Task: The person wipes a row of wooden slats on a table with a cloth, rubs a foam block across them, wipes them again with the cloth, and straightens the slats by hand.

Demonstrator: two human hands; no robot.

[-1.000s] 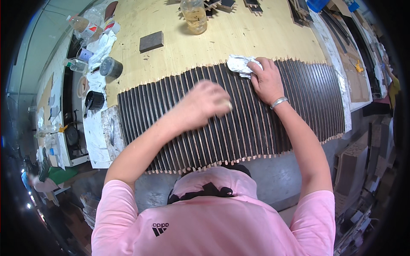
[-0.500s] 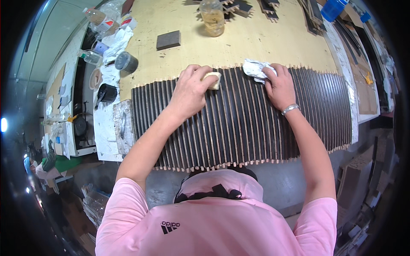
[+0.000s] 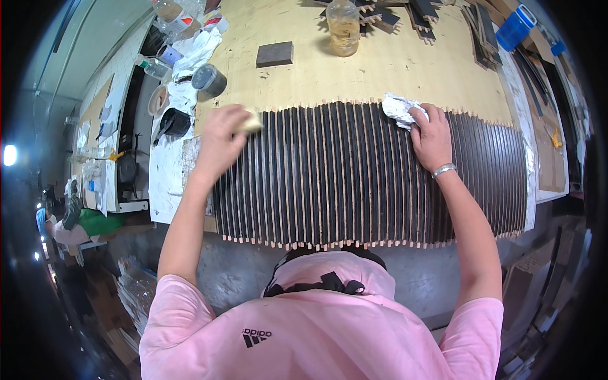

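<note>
Many narrow dark wooden strips (image 3: pixel 342 171) with pale edges and small pale tabs at their ends lie side by side in a wide row before me. My left hand (image 3: pixel 221 136), slightly blurred, is closed on a cream-coloured sponge (image 3: pixel 253 121) at the far left corner of the row. Whether the sponge touches the strips I cannot tell. On the right, my right hand (image 3: pixel 433 136) grips a crumpled white cloth (image 3: pixel 400 111) over the far ends of the strips. A metal bracelet (image 3: pixel 444 170) circles that wrist.
Beyond the row, a dark rectangular block (image 3: pixel 275 55) and a plastic bottle of amber liquid (image 3: pixel 344 31) stand on the yellowish tabletop (image 3: pixel 304 79). More dark strips (image 3: pixel 421 19) lie at the back. Leftward are a dark-filled cup (image 3: pixel 209 81) and a black cup (image 3: pixel 175 123). A blue container (image 3: pixel 515 28) is far right.
My left hand has swept the sponge leftward from the row's middle to its left end. The right hand stays with the cloth near the same strips. The whole view has shifted slightly.
</note>
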